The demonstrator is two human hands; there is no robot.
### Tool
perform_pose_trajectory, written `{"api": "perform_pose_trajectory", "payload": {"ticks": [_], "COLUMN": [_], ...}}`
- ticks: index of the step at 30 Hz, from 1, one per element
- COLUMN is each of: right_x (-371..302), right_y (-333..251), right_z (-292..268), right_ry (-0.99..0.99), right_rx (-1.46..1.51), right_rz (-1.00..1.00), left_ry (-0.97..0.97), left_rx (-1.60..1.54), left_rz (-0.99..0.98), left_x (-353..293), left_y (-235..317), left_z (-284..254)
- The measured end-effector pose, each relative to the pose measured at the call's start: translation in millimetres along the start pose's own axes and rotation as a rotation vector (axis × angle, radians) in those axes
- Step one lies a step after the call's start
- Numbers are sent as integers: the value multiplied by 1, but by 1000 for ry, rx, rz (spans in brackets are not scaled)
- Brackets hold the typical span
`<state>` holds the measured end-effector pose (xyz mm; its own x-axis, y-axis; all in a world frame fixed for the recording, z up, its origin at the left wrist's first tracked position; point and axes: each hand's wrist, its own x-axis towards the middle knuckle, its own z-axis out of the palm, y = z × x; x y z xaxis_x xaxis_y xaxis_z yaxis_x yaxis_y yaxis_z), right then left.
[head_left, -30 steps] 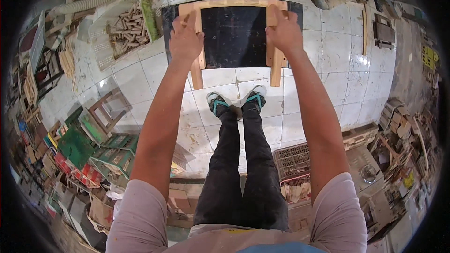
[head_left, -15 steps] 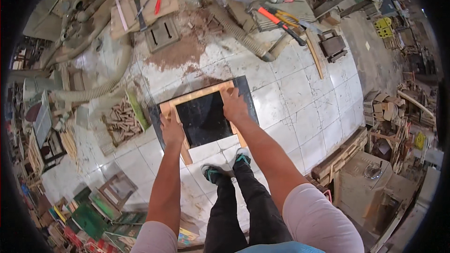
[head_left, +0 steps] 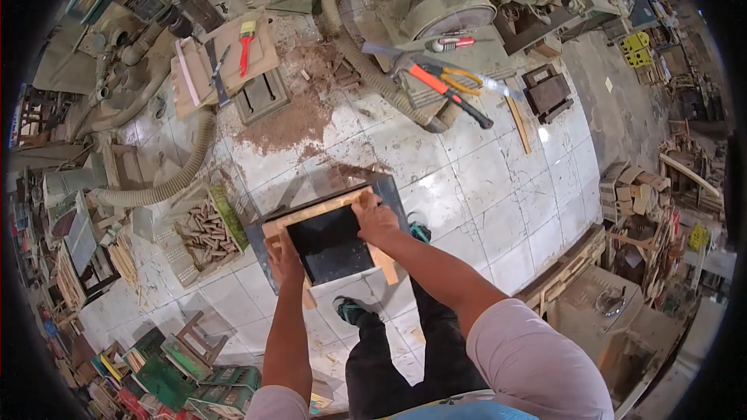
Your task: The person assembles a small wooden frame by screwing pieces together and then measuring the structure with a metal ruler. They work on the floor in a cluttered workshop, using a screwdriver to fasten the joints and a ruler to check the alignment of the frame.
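Observation:
A light wooden frame (head_left: 325,207) with one crossbar and two side strips lies against a dark board (head_left: 331,249), whose edges stick out beyond the wood on several sides. My left hand (head_left: 285,261) is closed round the frame's left corner, with the fingers bent over the strip. At the opposite corner my right hand (head_left: 375,218) grips the wood, its fingers curled over the top. The board looks tilted, its far edge raised off the tiles with a shadow behind it. My hands hide both corners in part.
Beyond the board are reddish sawdust (head_left: 288,126), a hammer (head_left: 440,82), pliers (head_left: 461,79), a red-handled brush (head_left: 246,47) and a ribbed hose (head_left: 373,70). A crate of wooden pegs (head_left: 206,233) stands left. A wooden strip (head_left: 518,126) lies at right.
The frame and board have tipped up at the far side, both hands still gripping them. My right foot has moved forward beside the board's right edge.

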<state>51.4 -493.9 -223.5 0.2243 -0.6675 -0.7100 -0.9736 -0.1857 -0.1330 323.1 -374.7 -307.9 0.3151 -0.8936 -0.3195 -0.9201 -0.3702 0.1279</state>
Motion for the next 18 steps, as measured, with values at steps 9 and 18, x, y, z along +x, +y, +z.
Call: {"api": "perform_pose_trajectory", "payload": {"ticks": [9, 18], "right_x": [4, 21], "right_y": [263, 373], "right_z": [-171, -204], "right_ry": [853, 685], "right_rx": [158, 27], "right_rz": [97, 11], "left_ry": [-196, -319], "left_rx": [67, 250], "left_rz": [-80, -313], "left_x": [-3, 13], "left_y": [7, 83], "left_z": [-17, -83]}}
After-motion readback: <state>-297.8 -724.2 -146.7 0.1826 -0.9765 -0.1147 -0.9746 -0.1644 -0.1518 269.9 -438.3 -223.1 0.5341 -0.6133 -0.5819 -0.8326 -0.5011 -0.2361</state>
